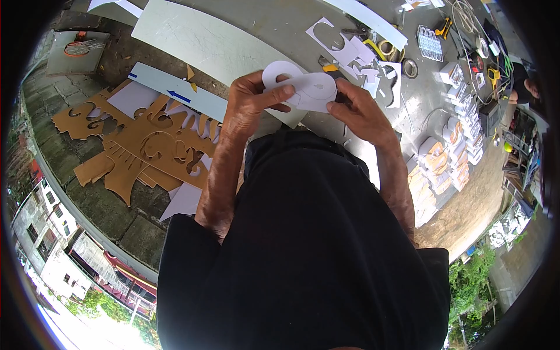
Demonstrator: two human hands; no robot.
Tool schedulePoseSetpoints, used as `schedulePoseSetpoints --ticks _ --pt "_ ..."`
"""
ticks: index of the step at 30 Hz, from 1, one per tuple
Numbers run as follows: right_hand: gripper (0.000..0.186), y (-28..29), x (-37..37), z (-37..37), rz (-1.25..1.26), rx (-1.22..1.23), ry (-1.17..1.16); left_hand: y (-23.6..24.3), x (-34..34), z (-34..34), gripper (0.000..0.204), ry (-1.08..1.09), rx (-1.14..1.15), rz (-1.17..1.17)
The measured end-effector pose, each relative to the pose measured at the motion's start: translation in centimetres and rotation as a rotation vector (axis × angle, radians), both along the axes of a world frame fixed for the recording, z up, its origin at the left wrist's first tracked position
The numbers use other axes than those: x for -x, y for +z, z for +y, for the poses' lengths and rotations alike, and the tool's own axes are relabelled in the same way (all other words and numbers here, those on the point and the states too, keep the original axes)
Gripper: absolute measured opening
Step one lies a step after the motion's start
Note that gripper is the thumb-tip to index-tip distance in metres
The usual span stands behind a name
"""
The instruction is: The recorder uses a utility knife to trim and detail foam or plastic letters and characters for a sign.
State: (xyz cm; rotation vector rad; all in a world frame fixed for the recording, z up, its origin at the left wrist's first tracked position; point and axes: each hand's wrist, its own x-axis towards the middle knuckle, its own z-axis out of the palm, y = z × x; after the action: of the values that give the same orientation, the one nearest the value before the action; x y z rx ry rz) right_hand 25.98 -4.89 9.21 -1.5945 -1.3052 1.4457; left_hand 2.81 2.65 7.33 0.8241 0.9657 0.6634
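I hold a white cut sheet piece (309, 87) with rounded lobes and a hole at its left end, up in front of my dark shirt. My left hand (254, 96) grips its left end, thumb on the face and fingers behind. My right hand (356, 108) pinches the right end between thumb and fingers. Just beyond lies a long pale board (192, 35), with white offcuts (321, 35) and a yellow-handled cutter (329, 67) near it on the grey surface.
Brown cut templates (146, 140) and a blue-arrow board (151, 84) lie at left. Tape rolls (410, 70), tools (444, 26), cables (464, 14) and several white raised shapes (437, 157) cover the right side. Another person (528, 87) is at the far right.
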Motion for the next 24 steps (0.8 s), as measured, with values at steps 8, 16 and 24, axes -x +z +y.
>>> schedulePoseSetpoints --ticks 8,16,24 --pt "0.017 2.0 -0.7 0.9 0.114 0.062 0.111 0.6 -0.5 0.5 0.035 -0.178 0.005 -0.005" --pt "0.031 1.7 2.3 -0.1 0.567 0.141 -0.261 -0.7 -0.8 -1.0 0.028 0.102 0.255 -0.226" --pt "0.037 0.0 3.1 -0.6 0.616 0.055 -0.265 -1.1 -1.0 -2.2 0.029 0.167 0.305 -0.244"
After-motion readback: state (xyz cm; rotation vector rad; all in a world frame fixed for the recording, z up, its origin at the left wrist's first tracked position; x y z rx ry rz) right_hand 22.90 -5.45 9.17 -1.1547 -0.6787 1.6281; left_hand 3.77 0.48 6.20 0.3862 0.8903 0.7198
